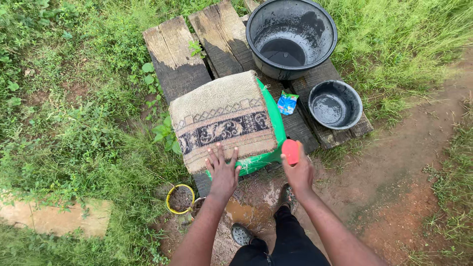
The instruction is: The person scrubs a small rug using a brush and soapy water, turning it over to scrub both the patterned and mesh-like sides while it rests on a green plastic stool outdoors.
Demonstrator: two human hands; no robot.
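Dark trousers (288, 244) and two muddy shoes (243, 234) fill the bottom edge, standing on wet brown earth beside a puddle (242, 212). Above them the left hand (222, 170) lies flat with fingers spread on the near edge of a small woven mat (221, 118), beige with a dark patterned band, which is draped over a green plastic stool (268, 157). Just to its right, the right hand (299, 172) is closed around a pink soap bar (290, 150), held near the stool's corner. Behind, weathered wooden planks (175, 56) carry a large black basin (290, 37), a smaller black bowl (335, 104) holding water, and a blue-green sachet (287, 102) between stool and bowl. A yellow-rimmed pot (180, 198) sits in the grass at left.
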